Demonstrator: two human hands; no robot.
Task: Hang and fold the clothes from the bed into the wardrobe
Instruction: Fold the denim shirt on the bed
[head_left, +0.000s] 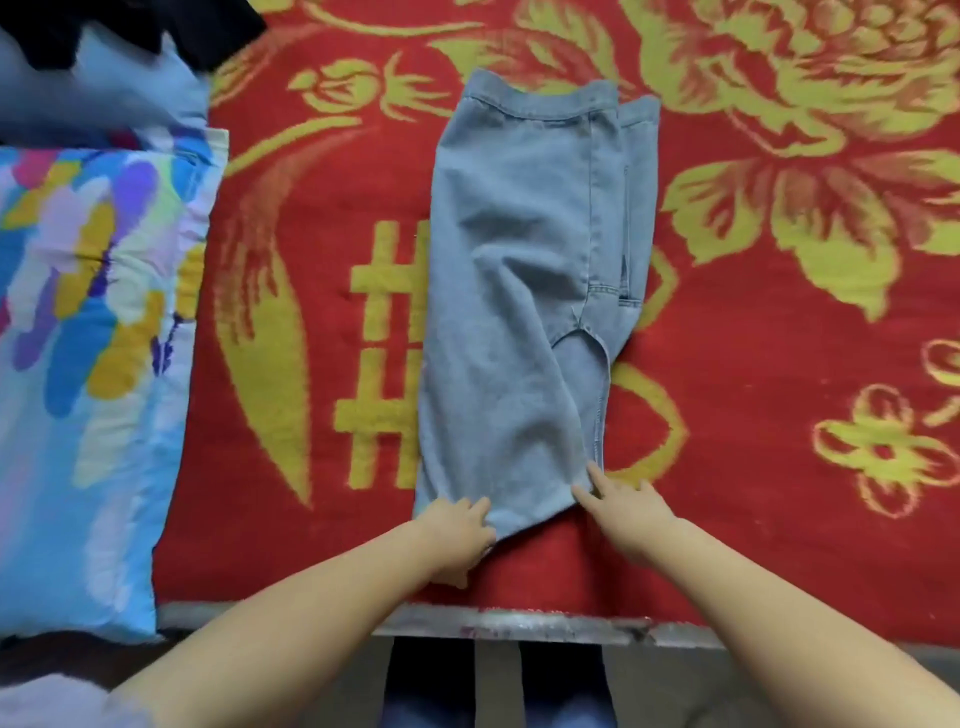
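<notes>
Light-blue jeans (519, 291) folded lengthwise, flat on the red-and-yellow floral blanket (753, 364), waistband at the far end, leg hems at the near end.

Left of the jeans: multicoloured pillow (88, 332) along the blanket's left side, cut off by the frame edge. Beyond the pillow, a dark garment (119, 31) over something pale blue, blurred, cut off at the top corner; cannot tell what kind.

Left hand (457, 535) at the near-left corner of the jeans, fingers (475, 506) curled onto the hem, pinching the denim edge; thumb side partly hidden under the cloth.

Right hand (631, 512) at the near-right corner of the jeans, fingers mostly straight and spread, tips touching the hem where the side seam ends; cannot tell for sure whether any cloth is gripped, looks like pressing only.

Second denim layer sticking out along the right edge of the jeans, pocket seam showing; lower layers otherwise hidden.

Near of the jeans: narrow strip of bare blanket, then the bed edge (519, 621), pale and blurred. Below that, dark trouser legs, out of focus.

Right of the jeans: wide open blanket up to the frame edge.
</notes>
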